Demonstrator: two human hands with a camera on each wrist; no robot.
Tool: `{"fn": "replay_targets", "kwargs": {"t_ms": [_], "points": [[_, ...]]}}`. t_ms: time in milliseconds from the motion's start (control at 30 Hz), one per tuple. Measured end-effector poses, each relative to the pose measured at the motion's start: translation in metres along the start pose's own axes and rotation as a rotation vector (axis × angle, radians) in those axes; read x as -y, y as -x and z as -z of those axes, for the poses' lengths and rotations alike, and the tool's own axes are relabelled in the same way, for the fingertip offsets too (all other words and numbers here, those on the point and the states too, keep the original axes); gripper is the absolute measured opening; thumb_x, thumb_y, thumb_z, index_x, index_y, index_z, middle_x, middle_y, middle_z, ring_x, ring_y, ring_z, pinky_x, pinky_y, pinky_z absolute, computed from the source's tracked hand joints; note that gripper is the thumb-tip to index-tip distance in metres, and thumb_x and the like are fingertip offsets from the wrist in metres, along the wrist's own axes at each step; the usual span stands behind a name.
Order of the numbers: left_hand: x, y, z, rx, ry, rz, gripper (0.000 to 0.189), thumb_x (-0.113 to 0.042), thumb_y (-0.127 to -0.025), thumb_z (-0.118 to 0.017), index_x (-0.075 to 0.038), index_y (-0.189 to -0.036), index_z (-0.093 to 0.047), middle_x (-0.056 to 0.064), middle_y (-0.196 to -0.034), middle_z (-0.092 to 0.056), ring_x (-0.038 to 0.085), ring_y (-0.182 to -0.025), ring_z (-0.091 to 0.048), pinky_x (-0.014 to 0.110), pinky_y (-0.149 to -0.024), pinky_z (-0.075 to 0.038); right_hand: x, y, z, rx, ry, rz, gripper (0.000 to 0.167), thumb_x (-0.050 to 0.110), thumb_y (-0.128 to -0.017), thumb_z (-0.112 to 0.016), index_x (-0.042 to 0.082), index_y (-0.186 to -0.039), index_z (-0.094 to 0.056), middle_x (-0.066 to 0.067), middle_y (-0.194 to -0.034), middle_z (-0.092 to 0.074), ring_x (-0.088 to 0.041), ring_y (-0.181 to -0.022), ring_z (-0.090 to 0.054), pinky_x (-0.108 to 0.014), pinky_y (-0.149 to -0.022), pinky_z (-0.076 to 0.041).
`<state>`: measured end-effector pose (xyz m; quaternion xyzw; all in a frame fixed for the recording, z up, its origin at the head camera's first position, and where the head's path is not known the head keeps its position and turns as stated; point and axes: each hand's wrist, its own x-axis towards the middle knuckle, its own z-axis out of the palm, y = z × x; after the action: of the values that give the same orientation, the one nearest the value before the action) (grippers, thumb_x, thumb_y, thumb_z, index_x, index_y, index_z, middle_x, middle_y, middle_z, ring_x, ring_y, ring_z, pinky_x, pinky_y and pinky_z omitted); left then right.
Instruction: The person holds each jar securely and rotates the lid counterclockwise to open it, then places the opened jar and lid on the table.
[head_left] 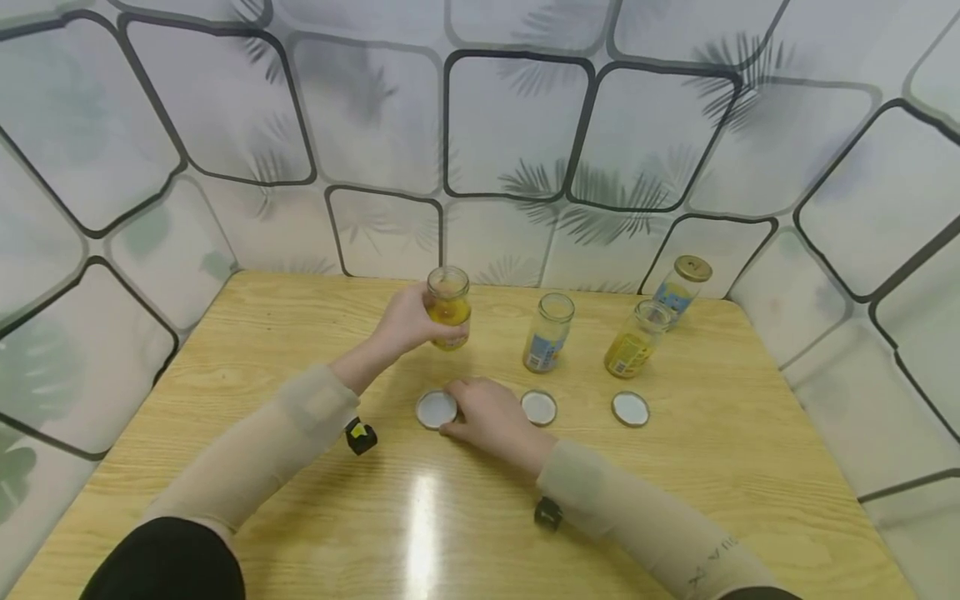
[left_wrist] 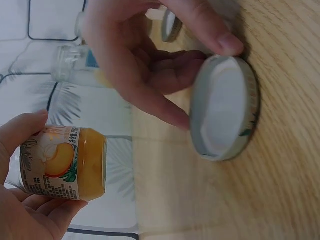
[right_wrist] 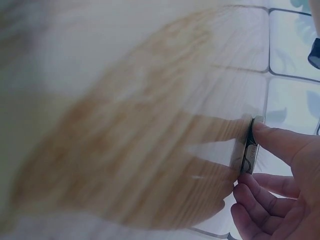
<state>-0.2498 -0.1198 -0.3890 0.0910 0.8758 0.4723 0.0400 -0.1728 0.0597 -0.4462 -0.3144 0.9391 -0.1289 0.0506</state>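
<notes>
My left hand (head_left: pixel 405 323) grips an open glass jar (left_wrist: pixel 91 162) of yellow-orange contents, its label showing a peach. The jar stands upright near the back of the table, its base apparently just off the surface. With thumb and fingers, my right hand (head_left: pixel 495 417) pinches the rim of a round jar lid (left_wrist: pixel 223 107), whose white inside faces up. In the right wrist view that lid (right_wrist: pixel 250 147) appears edge-on between thumb and fingertips. Whether it touches the table there is hard to see.
Two uncapped glass jars, one with a blue label (head_left: pixel 543 350) and one with a yellow label (head_left: pixel 628 354), stand to the right. Behind them is a jar with a gold lid (head_left: pixel 693 268). Two lids, a nearer one (head_left: pixel 538 407) and a farther one (head_left: pixel 630 409), lie upturned. Patterned curtains enclose the table.
</notes>
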Motion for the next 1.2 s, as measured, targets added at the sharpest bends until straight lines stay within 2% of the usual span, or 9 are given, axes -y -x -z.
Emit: {"fn": "replay_targets", "kwargs": {"t_ms": [333,500,667,1033,1200], "points": [[0.032,-0.01,-0.015,-0.011,-0.087,0.08,0.064,-0.024,-0.082,-0.092,0.006,-0.132,-0.064,0.025,-0.133,-0.07,0.04,-0.125,-0.065,0.052,-0.111,-0.054,0.002,-0.001,0.0,0.011,0.006,-0.018,0.052,0.043,-0.091,-0.085,0.01,-0.129,-0.071,-0.002,-0.113,-0.077,-0.016,-0.098,-0.072,-0.033,-0.082,-0.062],[0.045,-0.01,-0.02,-0.025,-0.06,0.104,0.067,-0.023,-0.083,-0.091,0.006,-0.135,-0.061,0.026,-0.135,-0.068,0.041,-0.128,-0.063,0.052,-0.112,-0.052,0.001,-0.001,-0.001,0.002,0.014,-0.012,0.051,0.043,-0.09,-0.086,0.011,-0.126,-0.071,-0.001,-0.109,-0.077,-0.015,-0.096,-0.071,-0.032,-0.079,-0.061],[0.049,-0.011,-0.022,-0.043,-0.044,0.108,0.071,-0.023,-0.083,-0.091,0.005,-0.139,-0.058,0.026,-0.138,-0.067,0.041,-0.13,-0.063,0.053,-0.114,-0.051,0.001,0.0,-0.002,-0.004,0.023,-0.008,0.05,0.041,-0.09,-0.086,0.011,-0.126,-0.071,-0.002,-0.11,-0.077,-0.016,-0.098,-0.073,-0.033,-0.081,-0.062],[0.052,-0.017,-0.019,0.007,-0.081,0.08,0.075,-0.027,-0.084,-0.091,0.003,-0.143,-0.056,0.024,-0.141,-0.065,0.04,-0.132,-0.062,0.053,-0.116,-0.05,0.0,-0.001,-0.002,0.002,0.033,-0.005,0.049,0.041,-0.09,-0.086,0.011,-0.126,-0.071,-0.003,-0.113,-0.078,-0.017,-0.1,-0.074,-0.033,-0.084,-0.063],[0.051,-0.016,-0.018,0.009,-0.08,0.077,0.075,-0.027,-0.083,-0.091,0.003,-0.143,-0.057,0.024,-0.14,-0.066,0.04,-0.131,-0.062,0.052,-0.115,-0.051,0.002,-0.001,-0.002,0.003,0.044,-0.004,0.049,0.042,-0.09,-0.086,0.011,-0.126,-0.072,-0.002,-0.112,-0.078,-0.017,-0.099,-0.074,-0.033,-0.083,-0.063]]}}
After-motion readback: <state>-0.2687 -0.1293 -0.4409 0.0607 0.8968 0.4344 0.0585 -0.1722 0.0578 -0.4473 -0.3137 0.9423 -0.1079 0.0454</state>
